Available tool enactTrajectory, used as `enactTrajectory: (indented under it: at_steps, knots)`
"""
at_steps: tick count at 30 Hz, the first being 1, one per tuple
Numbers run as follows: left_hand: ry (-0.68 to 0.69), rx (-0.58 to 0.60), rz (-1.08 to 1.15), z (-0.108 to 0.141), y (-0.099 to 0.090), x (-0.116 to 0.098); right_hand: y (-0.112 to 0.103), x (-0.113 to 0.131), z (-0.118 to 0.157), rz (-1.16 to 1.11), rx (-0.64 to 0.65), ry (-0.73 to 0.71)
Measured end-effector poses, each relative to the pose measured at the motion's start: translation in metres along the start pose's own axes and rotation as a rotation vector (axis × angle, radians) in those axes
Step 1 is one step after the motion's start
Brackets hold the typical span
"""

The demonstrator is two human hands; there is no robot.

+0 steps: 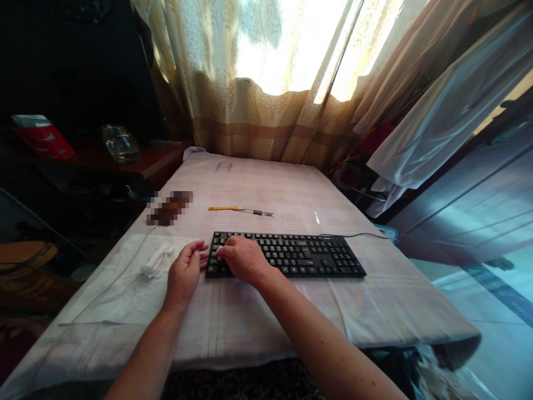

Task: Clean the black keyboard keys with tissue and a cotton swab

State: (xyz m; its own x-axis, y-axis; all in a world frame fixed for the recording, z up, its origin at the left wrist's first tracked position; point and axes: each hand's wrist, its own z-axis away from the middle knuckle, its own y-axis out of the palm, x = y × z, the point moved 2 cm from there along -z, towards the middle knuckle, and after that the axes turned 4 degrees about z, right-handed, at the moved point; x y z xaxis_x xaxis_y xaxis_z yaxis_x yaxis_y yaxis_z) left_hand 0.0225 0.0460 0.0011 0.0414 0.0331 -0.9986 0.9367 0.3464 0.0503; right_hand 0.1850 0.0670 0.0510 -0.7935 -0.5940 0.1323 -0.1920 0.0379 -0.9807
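Note:
A black keyboard [308, 255] lies flat on the cloth-covered table. At its left end my left hand [185, 272] rests with loosely curved fingers, the tips against or just beside the keyboard's edge; nothing shows in it. My right hand [245, 260] is over the left keys, its fingers pinched on a small white wad [219, 250], perhaps tissue or cloth. The wad sits at the keys and is mostly covered by the fingers. Behind the keyboard lie a yellow-handled tool [223, 208] and a thin metal tool with a dark grip [260, 213].
A white sheet [120, 289] with a crumpled white wipe [159, 262] on it lies at the left. Beyond it is a blurred-out brown item [170, 208]. The keyboard's cable [362, 234] trails right. A glass jar [120, 144] and a red packet [44, 138] stand on a side cabinet.

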Motion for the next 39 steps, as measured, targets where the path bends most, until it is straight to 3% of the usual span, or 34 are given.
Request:
enactTrajectory:
  at_steps: [22, 25, 29, 34, 39]
  knots:
    - [0.010, -0.001, -0.037, 0.001, 0.000, 0.000, -0.022, -0.066, 0.062, -0.037, 0.029, 0.216]
    - [-0.009, -0.015, -0.020, 0.001, 0.000, 0.000, -0.025, -0.059, 0.060, -0.095, -0.017, 0.207]
    - [-0.038, -0.018, 0.002, 0.000, 0.000, -0.001, -0.021, -0.029, 0.042, -0.154, -0.055, 0.128]
    - [-0.051, -0.016, 0.022, 0.000, 0.000, -0.001, -0.007, 0.006, 0.012, -0.123, -0.035, 0.028]
    - [-0.066, -0.022, 0.032, 0.000, 0.000, -0.002, 0.003, 0.017, 0.000, -0.046, 0.009, -0.056]
